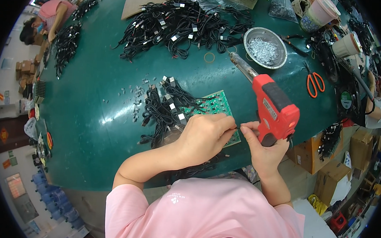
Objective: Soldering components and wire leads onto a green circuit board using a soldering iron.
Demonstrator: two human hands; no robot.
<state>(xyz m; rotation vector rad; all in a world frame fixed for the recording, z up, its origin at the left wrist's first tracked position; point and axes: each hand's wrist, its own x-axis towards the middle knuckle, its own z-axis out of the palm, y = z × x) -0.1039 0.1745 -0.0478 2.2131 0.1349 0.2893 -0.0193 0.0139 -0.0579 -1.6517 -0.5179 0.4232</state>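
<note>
Over the near edge of a green circuit-board panel [219,104], my left hand [207,130] is closed in a pinch. A thin dark piece, like a wire end, shows between its fingertips and those of my right hand [267,155]. That right hand is wrapped about a red gun-shaped tool [272,108] with a black top and a metal barrel pointing away to the upper left; whether it is a glue gun or a heat gun I cannot tell. Its thumb and forefinger meet at the dark piece. Black USB cables [161,106] lie bundled left of the panel, partly behind my left hand.
Small loose bits [137,101] are scattered left of the cables. A metal bowl [284,59] of clear small pieces, orange-handled scissors [315,84] and a large cable heap [173,27] lie farther back. Another person [53,15] works at far left; another person's arm [374,109] shows at right.
</note>
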